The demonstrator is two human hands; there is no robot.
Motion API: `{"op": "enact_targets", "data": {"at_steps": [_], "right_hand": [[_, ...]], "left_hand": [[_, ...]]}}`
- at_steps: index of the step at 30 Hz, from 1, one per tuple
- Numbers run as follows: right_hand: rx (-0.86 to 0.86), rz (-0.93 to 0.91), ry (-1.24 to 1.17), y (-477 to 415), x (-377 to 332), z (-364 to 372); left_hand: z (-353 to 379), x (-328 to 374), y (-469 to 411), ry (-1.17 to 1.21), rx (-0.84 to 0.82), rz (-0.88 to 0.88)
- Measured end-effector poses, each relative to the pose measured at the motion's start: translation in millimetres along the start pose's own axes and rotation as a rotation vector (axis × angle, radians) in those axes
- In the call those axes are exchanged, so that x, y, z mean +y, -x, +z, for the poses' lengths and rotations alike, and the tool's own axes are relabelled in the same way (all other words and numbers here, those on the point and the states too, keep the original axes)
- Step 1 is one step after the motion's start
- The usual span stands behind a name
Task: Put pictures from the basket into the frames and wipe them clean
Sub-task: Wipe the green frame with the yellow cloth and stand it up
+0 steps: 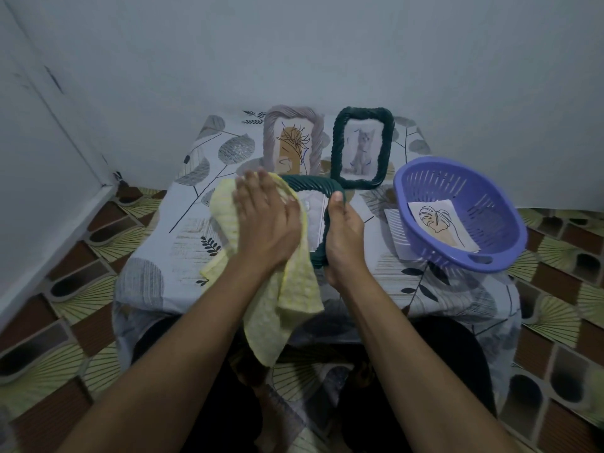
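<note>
My right hand (344, 238) grips the right side of a dark green rope-edged frame (310, 186) held tilted above the table. My left hand (266, 220) lies flat on a yellow cloth (294, 289) pressed against the frame's front, hiding most of the glass. A purple basket (425, 173) stands at the right with a leaf drawing (441, 225) inside. Two filled frames stand at the back: a grey frame (271, 138) with a plant picture and a dark green frame (338, 152) with a cat picture.
The small table (157, 256) has a leaf-print cloth and sits against a pale wall. A sheet of paper (397, 230) lies partly under the basket. Patterned floor tiles surround the table; my knees are below its front edge.
</note>
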State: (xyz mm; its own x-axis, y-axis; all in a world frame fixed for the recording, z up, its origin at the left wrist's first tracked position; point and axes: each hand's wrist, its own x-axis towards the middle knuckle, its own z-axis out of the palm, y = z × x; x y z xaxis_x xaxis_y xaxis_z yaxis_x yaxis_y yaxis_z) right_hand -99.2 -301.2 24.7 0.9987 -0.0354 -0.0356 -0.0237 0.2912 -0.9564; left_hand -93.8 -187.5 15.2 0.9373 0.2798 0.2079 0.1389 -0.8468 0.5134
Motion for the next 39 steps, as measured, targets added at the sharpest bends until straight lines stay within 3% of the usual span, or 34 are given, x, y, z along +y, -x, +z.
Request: {"op": "enact_targets", "data": {"at_steps": [5,7,9,14,18,23,29,32,39], "right_hand": [[0.003,0.001,-0.048,-9,-4,-14],[0.012,0.012,-0.065,-12,-7,-23],[0.006,0.036,-0.105,-15,-11,-31],[-0.107,0.056,-0.025,-19,-24,-43],[-0.231,0.107,0.041,-22,-33,-48],[-0.276,0.210,0.038,-29,-49,-53],[-0.014,0.224,-0.274,-28,-35,-48],[0.066,0.186,-0.363,-17,-22,-35],[0.024,0.048,-0.262,-8,-23,-13]], "left_hand": [[14,6,31,-0.107,-0.099,0.647],[11,-8,31,-0.169,-0.105,0.757],[8,-23,26,-0.244,-0.067,0.678],[-10,-51,-6,-0.123,-0.067,0.170],[-26,-45,-17,0.337,-0.066,0.207],[-27,-42,-9,0.573,0.004,0.063],[-15,-20,3,0.671,0.277,-0.285],[-10,-12,2,0.757,0.331,-0.453],[0,-14,16,0.693,0.190,-0.385]]}}
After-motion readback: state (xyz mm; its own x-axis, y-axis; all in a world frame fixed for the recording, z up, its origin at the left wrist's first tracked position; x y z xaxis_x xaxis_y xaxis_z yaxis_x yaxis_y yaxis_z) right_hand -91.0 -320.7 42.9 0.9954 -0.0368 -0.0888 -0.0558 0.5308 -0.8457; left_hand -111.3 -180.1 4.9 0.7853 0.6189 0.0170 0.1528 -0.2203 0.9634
